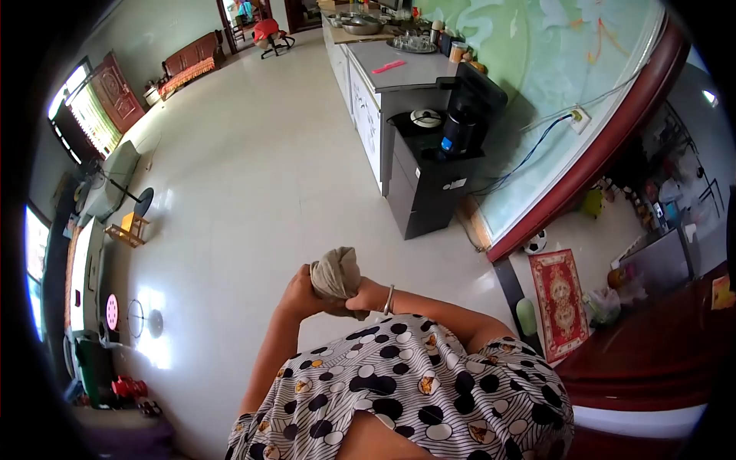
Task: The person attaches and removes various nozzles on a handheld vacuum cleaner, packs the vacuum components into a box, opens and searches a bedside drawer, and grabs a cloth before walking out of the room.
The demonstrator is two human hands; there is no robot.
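A bunched greyish-brown cloth (pixel 335 274) is held in front of the body, at the lower middle of the head view. My left hand (pixel 300 294) grips it from the left side, its fingers mostly hidden behind the cloth. On the right side, my right hand (pixel 369 297) is closed on the lower part of the same cloth, with a bracelet at the wrist. The patterned shirt (pixel 399 383) lies just below both hands.
A black water dispenser (pixel 437 176) stands beside a grey-topped cabinet (pixel 406 69) at the right. A small wooden stool (pixel 129 230) is on the left. A red rug (pixel 560 303) and a football (pixel 535 242) lie beyond the doorway at the right.
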